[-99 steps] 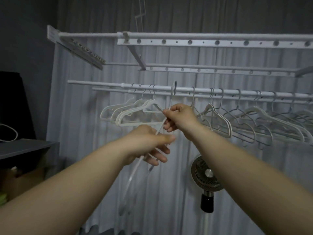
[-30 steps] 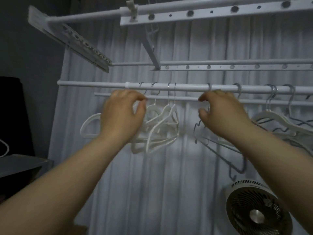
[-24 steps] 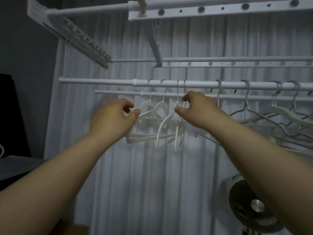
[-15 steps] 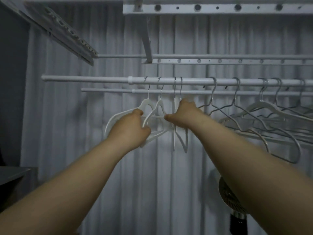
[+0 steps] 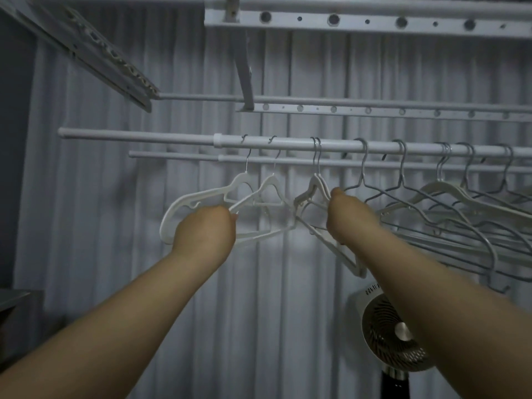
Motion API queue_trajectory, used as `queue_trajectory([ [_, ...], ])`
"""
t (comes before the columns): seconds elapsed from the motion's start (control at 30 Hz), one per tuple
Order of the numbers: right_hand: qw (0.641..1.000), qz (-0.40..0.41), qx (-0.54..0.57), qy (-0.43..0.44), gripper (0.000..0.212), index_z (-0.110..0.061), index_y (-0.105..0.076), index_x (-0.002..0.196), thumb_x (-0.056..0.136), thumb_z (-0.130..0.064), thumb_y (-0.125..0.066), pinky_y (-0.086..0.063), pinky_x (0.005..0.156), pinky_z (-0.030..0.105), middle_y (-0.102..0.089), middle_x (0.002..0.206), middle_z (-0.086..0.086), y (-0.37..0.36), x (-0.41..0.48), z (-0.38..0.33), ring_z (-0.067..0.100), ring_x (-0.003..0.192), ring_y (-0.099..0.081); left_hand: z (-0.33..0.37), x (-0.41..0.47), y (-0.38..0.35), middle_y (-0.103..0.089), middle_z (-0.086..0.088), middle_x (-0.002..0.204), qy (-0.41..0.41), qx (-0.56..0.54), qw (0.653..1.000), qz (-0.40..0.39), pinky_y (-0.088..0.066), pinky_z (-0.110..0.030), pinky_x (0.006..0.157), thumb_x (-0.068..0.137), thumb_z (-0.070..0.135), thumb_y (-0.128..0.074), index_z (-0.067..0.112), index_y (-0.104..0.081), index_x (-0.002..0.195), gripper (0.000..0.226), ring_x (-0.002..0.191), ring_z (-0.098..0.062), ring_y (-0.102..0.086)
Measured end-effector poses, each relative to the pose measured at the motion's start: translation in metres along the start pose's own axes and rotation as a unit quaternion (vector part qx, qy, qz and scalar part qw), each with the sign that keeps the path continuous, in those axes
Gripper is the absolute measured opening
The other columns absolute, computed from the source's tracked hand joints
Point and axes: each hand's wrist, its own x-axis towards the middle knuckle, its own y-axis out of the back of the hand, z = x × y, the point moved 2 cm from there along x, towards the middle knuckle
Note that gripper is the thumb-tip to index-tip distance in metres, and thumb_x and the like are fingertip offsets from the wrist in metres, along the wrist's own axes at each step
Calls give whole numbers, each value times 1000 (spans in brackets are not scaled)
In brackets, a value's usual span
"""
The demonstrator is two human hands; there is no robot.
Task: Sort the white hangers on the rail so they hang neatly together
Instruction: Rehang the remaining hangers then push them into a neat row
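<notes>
Several white hangers hang from the white rail [image 5: 172,139]. Two white hangers on the left [image 5: 244,182] hang side by side, tilted toward me. My left hand [image 5: 204,231] is closed around their near shoulders. A pair of white hangers [image 5: 315,185] hangs close together just right of them, turned edge-on. My right hand [image 5: 348,220] grips that pair at the shoulder. Further right hang grey wire hangers [image 5: 403,194] mixed with more white hangers [image 5: 449,191].
A second thinner rail [image 5: 178,155] runs behind the first. An overhead drying rack [image 5: 345,20] with perforated bars juts out above. A white curtain [image 5: 100,254] fills the background. A round fan [image 5: 394,335] stands at lower right, below my right arm.
Both hands have come down from the rail onto the hanger bodies. The left two hangers have spread and swung toward me, and the right pair has turned edge-on in my right hand.
</notes>
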Motion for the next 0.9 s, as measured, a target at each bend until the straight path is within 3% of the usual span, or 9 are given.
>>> queue_trajectory([
  [0.17, 999, 17, -30, 16, 44, -2, -33, 134, 91, 2, -39, -44, 91, 38, -54, 128, 20, 0, 3, 22, 34, 117, -54, 14, 5, 4, -65, -19, 113, -17, 20, 998, 60, -41, -35, 73, 98, 20, -37, 2, -58, 108, 29, 104, -36, -61],
  [0.23, 998, 26, -43, 25, 43, -2, -35, 132, 90, 2, -39, -44, 85, 36, -56, 125, 20, 0, 5, 28, 34, 114, -55, 24, 10, 6, -64, -19, 112, -23, 21, 997, 71, -35, -33, 69, 96, 14, -39, 1, -57, 108, 25, 104, -36, -60],
  [0.3, 998, 33, -52, 35, 39, -1, -39, 127, 89, 3, -39, -40, 78, 33, -58, 122, 19, 0, 7, 33, 34, 111, -56, 34, 19, 7, -63, -19, 115, -24, 17, 997, 74, -38, -33, 73, 95, 13, -39, 1, -57, 110, 25, 106, -37, -59],
  [0.4, 996, 36, -62, 50, 36, -1, -40, 126, 90, 2, -39, -41, 80, 33, -57, 122, 19, -1, 9, 37, 34, 111, -56, 48, 32, 3, -60, -18, 120, -18, 19, 998, 53, -44, -36, 87, 95, 12, -41, 2, -57, 112, 26, 111, -36, -57],
  [0.53, 995, 38, -65, 60, 40, -4, -38, 131, 91, -1, -38, -44, 87, 35, -56, 124, 17, -3, 11, 43, 33, 113, -55, 50, 37, -20, -59, -16, 123, -8, 37, 999, 15, -44, -37, 90, 95, 10, -40, 3, -57, 116, 29, 114, -34, -56],
  [0.7, 992, 58, -76, 84, 37, -5, -39, 127, 91, 1, -37, -35, 70, 31, -57, 120, 16, -9, 12, 54, 32, 107, -58, 28, 22, -40, -64, -12, 120, 32, 12, 999, -22, -43, -33, 90, 96, 22, -38, 9, -61, 109, 29, 114, -31, -57],
  [0.8, 988, 94, -75, 102, 37, -5, -40, 126, 90, 4, -35, -33, 67, 30, -58, 118, 15, -14, 13, 61, 33, 104, -59, 7, 10, -34, -73, -7, 102, 73, -54, 996, -25, -47, -32, 85, 92, 26, -43, 16, -66, 86, 26, 101, -29, -64],
  [0.9, 983, 96, -99, 118, 35, -3, -41, 124, 91, 4, -35, -36, 69, 32, -55, 121, 16, -16, 11, 66, 33, 106, -58, -9, -2, -20, -72, 1, 70, 98, -140, 985, -20, -51, -27, 69, 84, 22, -54, 18, -63, 62, 25, 68, -16, -70],
])
